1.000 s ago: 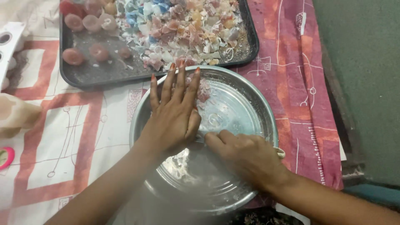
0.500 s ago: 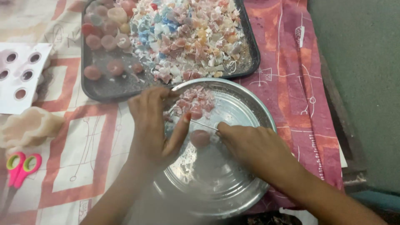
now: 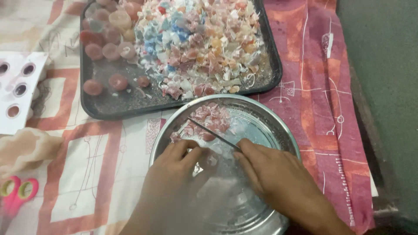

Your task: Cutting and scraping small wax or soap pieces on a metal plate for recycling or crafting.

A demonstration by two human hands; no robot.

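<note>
A round steel plate (image 3: 278, 130) sits on the patterned cloth in front of me. Pink wax chips (image 3: 211, 115) lie in a small heap at its far side. My right hand (image 3: 278, 178) grips a thin knife (image 3: 213, 134), and the blade slants across the chips. My left hand (image 3: 174, 174) rests in the plate with curled fingers, its fingertips close to the blade and a pink wax piece (image 3: 206, 136). Whether the fingers pinch that piece is hidden.
A dark tray (image 3: 126, 109) behind the plate holds a heap of mixed coloured wax chips (image 3: 204, 48) and several round pink candles (image 3: 111, 52). A white sheet with round holes (image 3: 19, 87), a cream lump (image 3: 26, 148) and pink scissors (image 3: 17, 191) lie at the left. The cloth's right edge borders grey floor (image 3: 383, 65).
My left hand went from lying flat over the plate to curled at its near side. Pink chips now show in the plate, and the knife blade lies across them.
</note>
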